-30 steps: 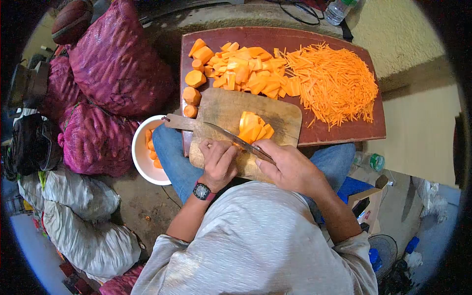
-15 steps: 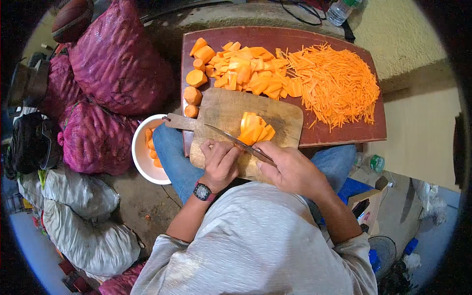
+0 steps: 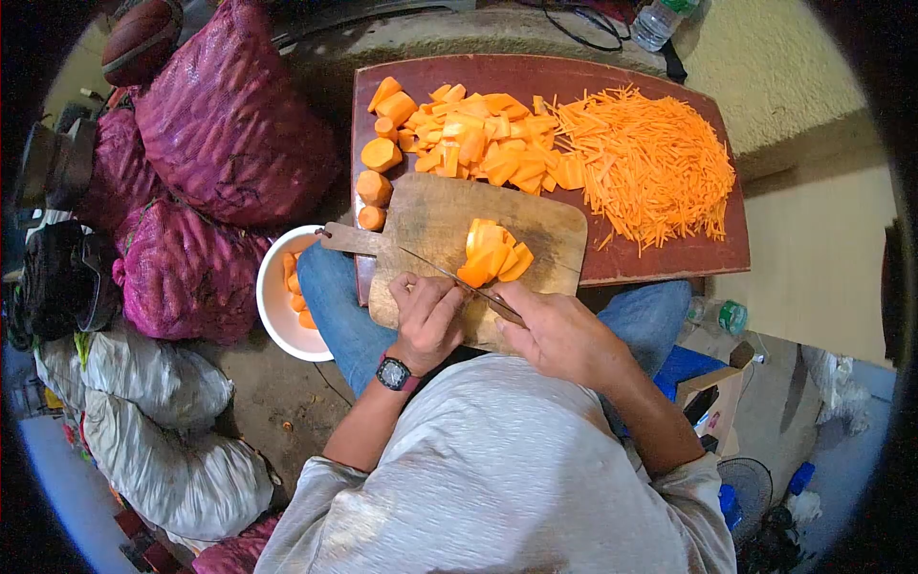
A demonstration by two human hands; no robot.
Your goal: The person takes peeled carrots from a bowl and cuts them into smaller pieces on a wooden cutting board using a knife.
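Note:
My right hand [image 3: 564, 335] is closed around the handle of a knife [image 3: 435, 267], whose blade points up and left over the wooden cutting board [image 3: 545, 215]. Close against the blade, my left hand [image 3: 427, 316] has its fingers curled down at the board. Whatever lies under those fingertips is hidden. A small pile of carrot slices [image 3: 495, 253] lies on the board just beyond the knife. Behind the board, more carrot slices [image 3: 488, 139] are heaped on the dark red table [image 3: 660, 273], with a mound of carrot shreds [image 3: 655, 167] to their right.
Cut carrot chunks [image 3: 381, 154] line the table's left side. On the floor at left stands a white basin [image 3: 273, 316] with carrot pieces inside. Full purple mesh sacks [image 3: 234, 124] and white sacks [image 3: 172, 450] crowd the left. A fan [image 3: 746, 488] stands at lower right.
My right hand and the knife have shifted slightly down toward me, and the blade shows thinner. My left hand stays in nearly the same place.

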